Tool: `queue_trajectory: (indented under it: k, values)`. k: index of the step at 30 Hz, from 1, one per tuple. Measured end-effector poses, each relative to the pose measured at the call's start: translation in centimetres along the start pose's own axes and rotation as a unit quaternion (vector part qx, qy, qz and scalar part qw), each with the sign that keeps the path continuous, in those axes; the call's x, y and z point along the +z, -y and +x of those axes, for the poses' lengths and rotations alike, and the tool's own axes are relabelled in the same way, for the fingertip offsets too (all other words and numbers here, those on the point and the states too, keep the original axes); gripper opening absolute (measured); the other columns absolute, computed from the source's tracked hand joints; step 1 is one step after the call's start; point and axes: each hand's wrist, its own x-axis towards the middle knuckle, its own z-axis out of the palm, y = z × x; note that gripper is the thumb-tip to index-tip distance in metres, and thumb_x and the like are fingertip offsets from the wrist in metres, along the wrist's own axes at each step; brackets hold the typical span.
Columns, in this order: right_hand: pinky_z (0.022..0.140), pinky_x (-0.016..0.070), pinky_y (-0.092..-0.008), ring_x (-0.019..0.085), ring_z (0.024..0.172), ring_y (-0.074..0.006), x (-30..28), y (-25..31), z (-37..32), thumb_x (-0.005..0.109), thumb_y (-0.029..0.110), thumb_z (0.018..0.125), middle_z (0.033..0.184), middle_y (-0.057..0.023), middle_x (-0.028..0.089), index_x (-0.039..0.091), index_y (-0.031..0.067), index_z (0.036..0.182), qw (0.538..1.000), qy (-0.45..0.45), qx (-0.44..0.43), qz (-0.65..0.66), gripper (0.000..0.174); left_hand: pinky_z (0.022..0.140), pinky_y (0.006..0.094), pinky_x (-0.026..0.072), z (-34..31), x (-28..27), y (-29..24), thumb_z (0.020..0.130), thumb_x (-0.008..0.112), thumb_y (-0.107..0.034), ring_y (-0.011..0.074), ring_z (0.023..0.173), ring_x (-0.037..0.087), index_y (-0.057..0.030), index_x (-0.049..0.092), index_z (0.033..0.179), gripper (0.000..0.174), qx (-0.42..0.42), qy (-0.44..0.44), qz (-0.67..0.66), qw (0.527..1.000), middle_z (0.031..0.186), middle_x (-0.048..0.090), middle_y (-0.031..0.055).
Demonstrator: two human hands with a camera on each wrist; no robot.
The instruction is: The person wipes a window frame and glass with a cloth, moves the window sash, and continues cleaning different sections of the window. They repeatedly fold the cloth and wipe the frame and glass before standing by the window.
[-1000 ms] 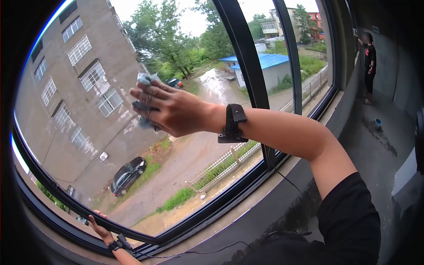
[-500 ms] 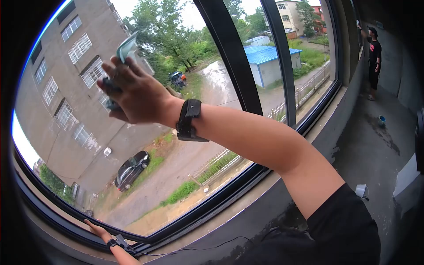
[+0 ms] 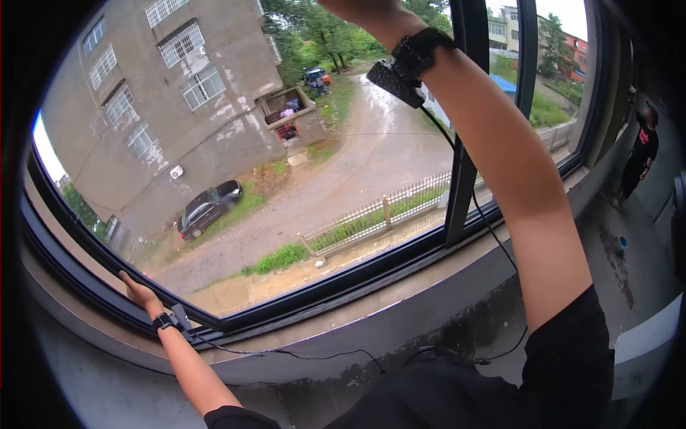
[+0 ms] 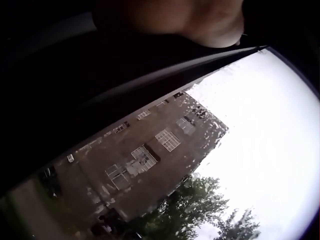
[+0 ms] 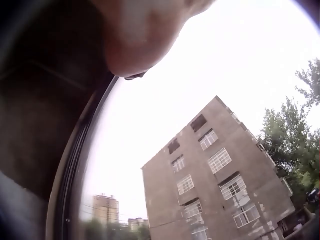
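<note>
My right hand [image 3: 366, 8] is raised to the top edge of the head view, in front of the window, its fingers cut off there. The right wrist view shows the underside of that hand [image 5: 142, 42], with a small dark edge [image 5: 134, 77] below it; the bluish-grey cloth it held a moment ago is hidden. Low on the left, my left hand [image 3: 141, 293] grips the edge of the dark window sash [image 3: 182, 309]. From the left wrist view, only part of this hand [image 4: 195, 20] shows above the sash. Water drops dot the glass [image 4: 200, 117].
A black upright [image 3: 468, 129] divides the window. Below runs a concrete sill [image 3: 321, 325]. Cables [image 3: 314, 355] trail from both wrist straps. Another person [image 3: 641, 154] stands at the far right, near a blue bucket [image 3: 623, 243] on the floor.
My right hand, seen earlier with the cloth against the view of the building, has moved up and right, out of the top of view. The left hand stays at the sash; the head view tilted down.
</note>
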Motion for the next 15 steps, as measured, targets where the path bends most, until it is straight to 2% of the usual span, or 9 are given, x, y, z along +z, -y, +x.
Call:
queue_trajectory:
  k: [1,2,3,5,8,10,11,14,15]
  values:
    - [0.107,0.0274,-0.0463,0.033,0.125,-0.0470,3.4,2.4,-1.3,0.054,0.031,0.087,0.129,-0.0307,0.042,0.048,-0.0044,0.123,0.985,-0.166,0.031,0.033,0.051,0.049,0.0273,0.0418,-0.1,0.0,-0.1,0.086,0.046,-0.064,0.0161,0.054,0.053,-0.0043,0.049,0.073,0.061,-0.014,0.003,0.000,1.000,0.062,0.052,0.0070]
    - [0.108,0.0320,-0.0451,0.041,0.127,-0.0306,7.5,4.1,-2.6,0.062,0.041,0.083,0.136,-0.0174,0.044,0.048,0.0118,0.131,0.991,-0.129,-0.027,0.029,0.058,0.049,0.0274,0.0417,-0.4,0.2,-0.4,0.086,0.047,-0.064,0.0158,0.053,0.053,-0.0050,0.049,0.073,0.060,-0.006,0.000,-0.005,1.000,0.062,0.053,0.0068]
    - [0.110,0.0278,-0.0470,0.038,0.129,-0.0320,9.9,7.2,-4.2,0.062,0.046,0.082,0.139,-0.0166,0.041,0.052,0.0094,0.127,0.970,-0.207,-0.118,-0.059,0.059,0.049,0.0273,0.0418,-0.2,0.5,-0.3,0.086,0.047,-0.064,0.0157,0.053,0.053,-0.0052,0.050,0.073,0.060,-0.010,0.007,-0.013,1.000,0.062,0.053,0.0067]
    - [0.114,0.0202,-0.0450,0.035,0.131,-0.0297,13.8,13.4,-8.2,0.053,0.058,0.082,0.141,-0.0129,0.040,0.048,0.0087,0.132,0.977,-0.083,-0.191,-0.037,0.071,0.049,0.0269,0.0424,-0.2,0.4,-0.2,0.086,0.048,-0.064,0.0155,0.053,0.053,-0.0053,0.051,0.074,0.060,-0.025,0.036,-0.025,0.999,0.062,0.053,0.0066]
    - [0.113,0.0251,-0.0370,0.046,0.122,-0.0193,20.1,20.8,-14.1,0.047,0.032,0.089,0.126,-0.0061,0.056,0.049,0.0060,0.131,0.956,-0.028,-0.286,-0.055,0.049,0.050,0.0260,0.0439,-3.0,1.6,-2.3,0.086,0.050,-0.062,0.0154,0.053,0.054,-0.0054,0.052,0.075,0.058,-0.046,0.097,-0.091,0.990,0.062,0.055,0.0067]
    - [0.113,0.0254,-0.0344,0.048,0.121,-0.0169,22.9,23.3,-17.7,0.041,0.023,0.091,0.124,-0.0039,0.058,0.049,0.0057,0.131,0.940,-0.007,-0.341,-0.014,0.044,0.051,0.0255,0.0444,-4.9,2.6,-2.8,0.086,0.052,-0.060,0.0148,0.054,0.055,-0.0051,0.053,0.076,0.056,-0.034,0.120,-0.095,0.988,0.063,0.056,0.0065]
    - [0.113,0.0254,-0.0344,0.048,0.121,-0.0169,23.2,23.4,-18.3,0.041,0.023,0.091,0.124,-0.0039,0.058,0.049,0.0057,0.131,0.940,-0.009,-0.342,-0.009,0.044,0.051,0.0254,0.0446,-5.5,3.2,-2.8,0.086,0.053,-0.059,0.0143,0.054,0.055,-0.0046,0.054,0.077,0.056,-0.028,0.140,-0.113,0.983,0.063,0.056,0.0063]
    - [0.113,0.0260,-0.0336,0.048,0.120,-0.0169,22.4,21.9,-20.7,0.045,0.020,0.089,0.123,-0.0039,0.058,0.051,0.0074,0.129,0.944,0.059,-0.324,0.019,0.042,0.052,0.0249,0.0450,-8.3,5.1,-3.6,0.087,0.053,-0.058,0.0133,0.056,0.057,-0.0034,0.056,0.079,0.055,-0.009,0.184,-0.129,0.975,0.064,0.057,0.0058]
    - [0.111,0.0300,-0.0346,0.049,0.119,-0.0184,21.4,21.4,-21.1,0.049,0.017,0.087,0.123,-0.0050,0.058,0.052,0.0071,0.126,0.954,0.075,-0.277,0.083,0.040,0.052,0.0252,0.0453,-9.4,5.8,-4.1,0.088,0.052,-0.057,0.0133,0.056,0.058,-0.0039,0.056,0.078,0.054,0.003,0.185,-0.137,0.973,0.064,0.057,0.0061]
